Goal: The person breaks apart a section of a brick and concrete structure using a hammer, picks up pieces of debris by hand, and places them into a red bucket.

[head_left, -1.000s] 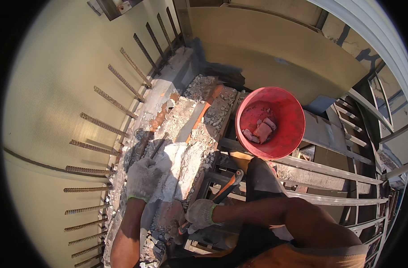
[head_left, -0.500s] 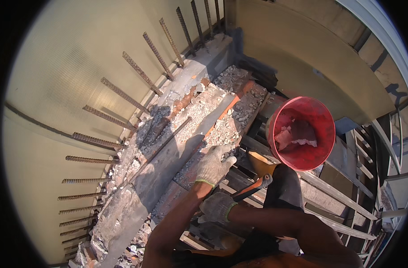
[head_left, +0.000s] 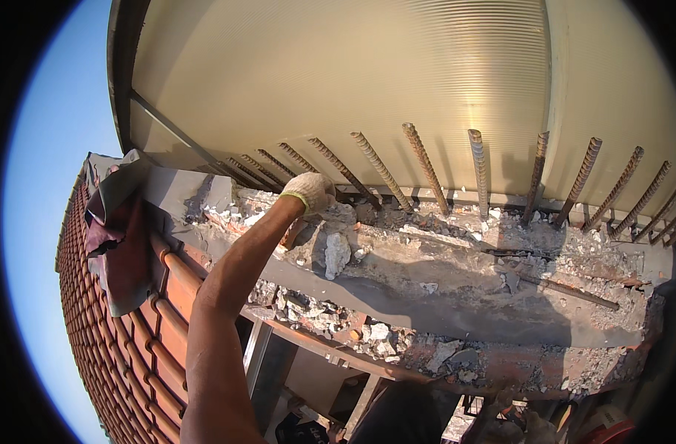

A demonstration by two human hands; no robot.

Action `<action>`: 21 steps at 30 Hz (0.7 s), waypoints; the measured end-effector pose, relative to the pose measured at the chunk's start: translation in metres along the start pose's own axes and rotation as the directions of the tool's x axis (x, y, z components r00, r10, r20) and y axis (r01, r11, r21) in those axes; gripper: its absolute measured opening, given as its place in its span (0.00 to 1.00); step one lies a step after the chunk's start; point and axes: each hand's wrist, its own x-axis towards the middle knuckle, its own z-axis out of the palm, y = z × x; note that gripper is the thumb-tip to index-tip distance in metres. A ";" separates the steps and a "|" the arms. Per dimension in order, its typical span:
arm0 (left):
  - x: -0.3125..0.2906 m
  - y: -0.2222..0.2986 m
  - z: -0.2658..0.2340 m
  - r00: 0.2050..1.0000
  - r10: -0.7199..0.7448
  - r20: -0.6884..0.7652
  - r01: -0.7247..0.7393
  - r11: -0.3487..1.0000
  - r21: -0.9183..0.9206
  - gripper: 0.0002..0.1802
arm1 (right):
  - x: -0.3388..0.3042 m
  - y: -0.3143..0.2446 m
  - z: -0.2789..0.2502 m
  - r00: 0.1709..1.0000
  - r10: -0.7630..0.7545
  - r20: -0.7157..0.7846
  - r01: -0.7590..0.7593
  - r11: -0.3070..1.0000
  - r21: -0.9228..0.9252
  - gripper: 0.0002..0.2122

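My left hand point(head_left: 312, 192), in a pale knitted glove, reaches over the broken top of a concrete beam point(head_left: 441, 296). It is closed beside the foot of a ribbed steel bar point(head_left: 345, 172). Its fingers curl down on the far side, so whatever they hold is hidden. Just nearer than the hand, a pale chunk of rubble point(head_left: 337, 255) lies on the beam. My right hand cannot be made out; the shapes along the lower right edge are dark and unclear.
Upright bars point(head_left: 426, 169) line the beam before a translucent ribbed panel point(head_left: 338, 74). A loose bar point(head_left: 571, 291) lies at the right. Red roof tiles point(head_left: 130, 348) and crumpled sheeting point(head_left: 119, 229) are at the left. Rubble point(head_left: 378, 337) fills a nearer ledge; below are gaps and framing.
The view has swung left, bringing in the roof tiles and sky. My left hand has left the nearer ledge's rubble for the bars. The right hand has dropped from sight.
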 end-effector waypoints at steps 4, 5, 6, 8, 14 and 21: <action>0.086 -0.016 0.039 0.984 -0.048 0.171 -0.030 0.905 0.425 0.19 | 0.017 0.008 0.006 0.993 -0.072 -0.096 0.071 0.997 -0.018 0.33; 0.100 -0.009 0.047 0.984 -0.070 0.161 -0.014 0.884 0.467 0.21 | 0.021 0.008 0.008 0.992 -0.074 -0.099 0.072 0.997 -0.019 0.33; 0.109 -0.005 0.056 0.973 -0.070 0.222 -0.052 0.865 0.499 0.20 | 0.022 0.011 0.009 0.993 -0.073 -0.096 0.072 0.997 -0.019 0.33; 0.124 0.011 0.063 0.939 -0.072 0.336 -0.141 0.812 0.567 0.19 | 0.027 0.015 0.013 0.993 -0.067 -0.097 0.067 0.998 -0.005 0.32; 0.109 0.013 0.082 0.969 0.155 0.191 -0.232 0.831 0.506 0.16 | 0.027 0.028 0.034 0.994 -0.055 -0.095 0.057 0.998 0.020 0.30; 0.126 -0.009 0.122 0.952 0.044 0.304 -0.220 0.788 0.575 0.33 | 0.016 0.058 0.062 0.991 -0.102 -0.083 0.102 0.995 0.003 0.28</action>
